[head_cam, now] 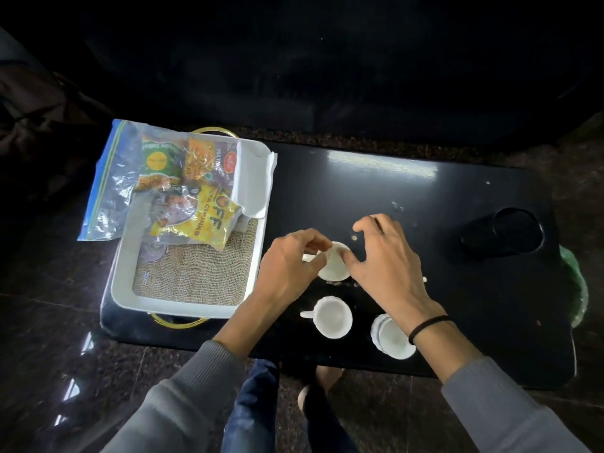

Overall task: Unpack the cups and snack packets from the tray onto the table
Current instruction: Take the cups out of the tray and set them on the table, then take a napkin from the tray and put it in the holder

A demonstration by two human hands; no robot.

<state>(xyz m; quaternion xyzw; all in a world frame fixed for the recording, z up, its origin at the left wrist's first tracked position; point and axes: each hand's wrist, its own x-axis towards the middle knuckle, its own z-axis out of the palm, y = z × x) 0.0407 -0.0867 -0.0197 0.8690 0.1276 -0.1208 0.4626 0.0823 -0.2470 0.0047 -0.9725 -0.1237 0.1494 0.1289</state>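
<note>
A white tray (121,273) with a burlap liner sits on the left end of the black table (457,256). Snack packets lie in its far half inside a clear zip bag (114,178), with a yellow packet (202,220) on top. Three white cups stand on the table right of the tray. My left hand (287,266) and my right hand (385,259) both touch the farthest cup (333,266), fingers around its sides. A second cup (333,317) with its handle to the left stands nearer me. The third cup (392,336) is partly hidden under my right wrist.
A white paper or foam sheet (255,178) leans in the tray's far right corner. The table has a round recessed holder (510,233) at its right end. Something green (575,289) shows past the right edge. Gold tray handles stick out front and back. My knee is below the table's near edge.
</note>
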